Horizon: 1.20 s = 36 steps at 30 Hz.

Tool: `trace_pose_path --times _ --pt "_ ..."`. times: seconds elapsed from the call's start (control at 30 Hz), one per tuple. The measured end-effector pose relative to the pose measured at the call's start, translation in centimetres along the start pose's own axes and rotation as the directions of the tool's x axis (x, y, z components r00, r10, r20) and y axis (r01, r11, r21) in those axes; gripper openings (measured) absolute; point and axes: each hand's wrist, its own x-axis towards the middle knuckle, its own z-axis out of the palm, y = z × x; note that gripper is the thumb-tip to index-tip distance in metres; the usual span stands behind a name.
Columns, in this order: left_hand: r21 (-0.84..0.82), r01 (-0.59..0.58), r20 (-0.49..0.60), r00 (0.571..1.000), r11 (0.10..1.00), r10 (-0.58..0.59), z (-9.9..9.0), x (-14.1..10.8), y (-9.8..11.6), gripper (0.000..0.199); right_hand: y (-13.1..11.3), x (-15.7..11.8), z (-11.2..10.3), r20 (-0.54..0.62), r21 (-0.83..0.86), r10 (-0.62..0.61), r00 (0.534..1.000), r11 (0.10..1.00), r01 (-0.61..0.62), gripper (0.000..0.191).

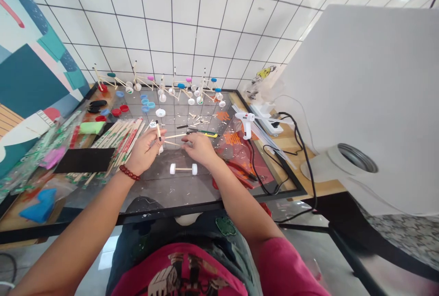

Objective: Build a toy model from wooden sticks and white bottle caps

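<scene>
My left hand (146,149) is closed on one end of a wooden stick frame (174,136), where a short crosswise stick with dark tips stands between the fingers. White bottle caps show beside and below those fingers. At the frame's other end, my right hand (199,147) pinches the thin sticks; its fingertips partly hide them. Just below, a stick axle with a white cap wheel on each end (184,169) lies on the glass tabletop (157,200). A yellow and green utility knife (210,135) lies behind my right hand.
Several stick models with cap wheels (181,86) stand along the tiled wall. Loose blue caps (148,103) and stick scraps lie mid-table. Wrapped chopsticks (118,142) and a black sheet (85,160) are left; a glue gun (245,124), cables and red-handled pliers (240,170) right.
</scene>
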Motion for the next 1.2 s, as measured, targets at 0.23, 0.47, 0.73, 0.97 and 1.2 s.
trace_pose_path --times 0.23,0.47,0.73,0.97,1.2 --pt "-0.071 0.011 0.059 0.998 0.997 -0.007 0.3 -0.1 -1.3 0.051 -0.6 -0.3 0.3 0.056 -0.152 0.004 0.998 0.988 0.005 0.011" --pt "-0.173 0.113 0.173 0.981 0.978 -0.083 -0.5 0.0 -1.0 0.082 -0.3 -0.3 0.5 0.026 -0.1 0.0 1.0 0.995 0.003 0.008" --pt "-0.242 0.184 0.155 0.977 0.953 -0.149 -0.1 0.0 -1.6 0.076 -0.5 -0.5 0.4 0.066 -0.082 -0.009 0.998 0.997 0.015 0.01" --pt "-0.119 0.147 0.041 0.989 0.982 -0.143 0.5 -0.3 -1.5 0.041 -1.2 -0.7 -0.5 0.138 -0.086 0.009 0.99 0.996 0.003 0.005" --pt "-0.022 0.003 0.005 1.0 1.0 -0.003 0.4 -0.3 -0.5 0.022 -0.9 -0.7 -1.1 0.154 -0.021 0.017 0.988 1.0 -0.014 0.013"
